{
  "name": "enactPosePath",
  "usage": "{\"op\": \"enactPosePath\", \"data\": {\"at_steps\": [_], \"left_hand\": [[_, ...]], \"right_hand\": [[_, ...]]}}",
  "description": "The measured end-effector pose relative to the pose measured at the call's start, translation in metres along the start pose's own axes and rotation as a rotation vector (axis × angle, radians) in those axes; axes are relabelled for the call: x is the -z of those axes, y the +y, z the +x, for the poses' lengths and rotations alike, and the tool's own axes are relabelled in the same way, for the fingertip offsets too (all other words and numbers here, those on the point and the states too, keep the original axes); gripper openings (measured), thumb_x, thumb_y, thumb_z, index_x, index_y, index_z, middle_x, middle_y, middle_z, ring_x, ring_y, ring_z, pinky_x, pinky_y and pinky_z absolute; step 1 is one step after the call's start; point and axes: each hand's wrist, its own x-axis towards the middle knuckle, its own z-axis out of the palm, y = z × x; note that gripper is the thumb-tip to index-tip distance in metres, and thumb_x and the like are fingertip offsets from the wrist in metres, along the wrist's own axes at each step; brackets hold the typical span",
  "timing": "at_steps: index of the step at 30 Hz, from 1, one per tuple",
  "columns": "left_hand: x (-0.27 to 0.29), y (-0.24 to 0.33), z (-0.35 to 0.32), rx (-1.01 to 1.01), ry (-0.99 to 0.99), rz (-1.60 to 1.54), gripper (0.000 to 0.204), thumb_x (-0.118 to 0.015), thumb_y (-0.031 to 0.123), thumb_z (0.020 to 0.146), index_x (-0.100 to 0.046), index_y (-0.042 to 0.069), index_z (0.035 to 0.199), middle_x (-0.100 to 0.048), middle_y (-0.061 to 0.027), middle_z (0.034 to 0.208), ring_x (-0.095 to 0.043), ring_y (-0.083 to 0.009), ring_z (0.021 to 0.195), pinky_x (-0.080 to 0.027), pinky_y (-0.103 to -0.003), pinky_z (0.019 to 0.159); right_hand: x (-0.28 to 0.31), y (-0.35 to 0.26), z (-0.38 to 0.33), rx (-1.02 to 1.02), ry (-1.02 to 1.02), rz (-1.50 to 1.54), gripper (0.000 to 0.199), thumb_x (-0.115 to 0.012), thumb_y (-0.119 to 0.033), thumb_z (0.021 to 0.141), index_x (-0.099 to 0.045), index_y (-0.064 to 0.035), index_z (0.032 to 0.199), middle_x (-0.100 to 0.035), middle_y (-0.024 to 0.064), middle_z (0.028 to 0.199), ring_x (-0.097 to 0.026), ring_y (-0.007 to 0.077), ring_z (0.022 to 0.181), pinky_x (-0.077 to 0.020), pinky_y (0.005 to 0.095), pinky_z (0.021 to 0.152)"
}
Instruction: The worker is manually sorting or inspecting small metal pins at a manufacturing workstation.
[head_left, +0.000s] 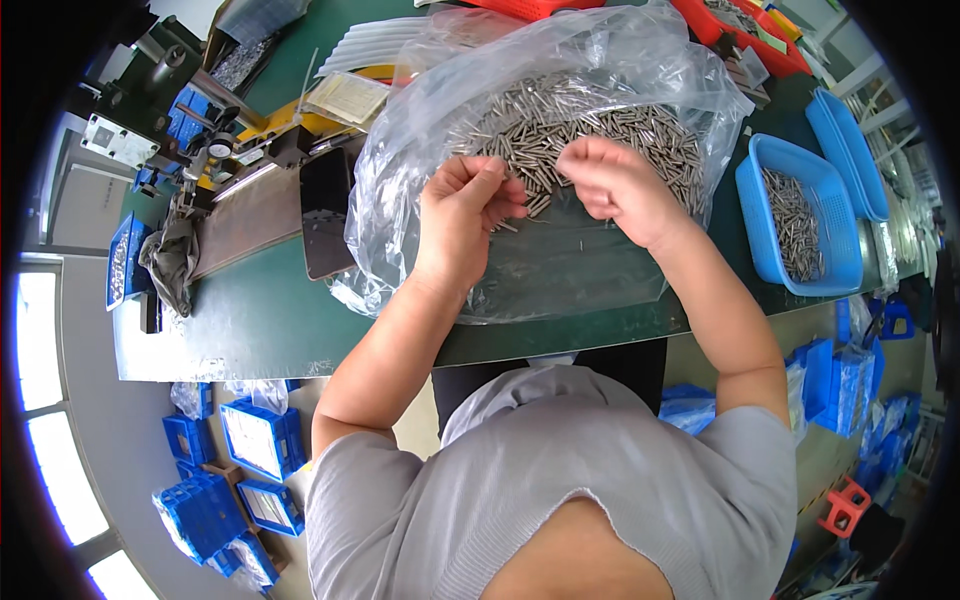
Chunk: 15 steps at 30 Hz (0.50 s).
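A large clear plastic bag (560, 60) lies open on the green table (270, 320), holding a heap of small metal pins (610, 125). My left hand (465, 215) rests at the near edge of the heap, fingers curled around several pins. My right hand (620, 185) is beside it, fingers bent and pinching pins at the heap's edge. A few loose pins lie on the bag just below the hands.
A blue basket (775, 260) with more pins stands at the right, another blue basket (850, 150) behind it. A dark phone (325, 215) and a machine fixture (210, 150) sit at the left. Red trays (740, 35) are at the back. Blue boxes (250, 470) lie on the floor.
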Motion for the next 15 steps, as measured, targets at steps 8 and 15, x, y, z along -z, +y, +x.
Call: {"op": "enactPosePath", "data": {"at_steps": [8, 15], "left_hand": [[0.001, 0.002, 0.0, 0.016, -0.026, -0.032, 0.009, -0.051, 0.009, 0.089, -0.054, 0.0, 0.091, -0.061, -0.0109, 0.079, -0.06, -0.0177, 0.07, -0.052, -0.029, 0.063], [0.002, 0.0, 0.001, 0.055, -0.052, -0.014, 0.009, -0.052, 0.009, 0.089, -0.055, 0.001, 0.09, -0.061, -0.0105, 0.079, -0.06, -0.0177, 0.07, -0.052, -0.029, 0.062]], "right_hand": [[-0.022, 0.022, -0.004, 0.705, 0.005, -1.468, 0.012, -0.065, -0.018, 0.074, -0.061, -0.0079, 0.08, -0.056, 0.0068, 0.076, -0.06, 0.0261, 0.067, -0.0489, 0.0361, 0.054], [-0.021, 0.02, -0.008, 0.707, -0.025, -1.734, 0.011, -0.062, -0.015, 0.076, -0.055, -0.0058, 0.075, -0.055, 0.0088, 0.075, -0.061, 0.0272, 0.062, -0.0499, 0.038, 0.053]]}}
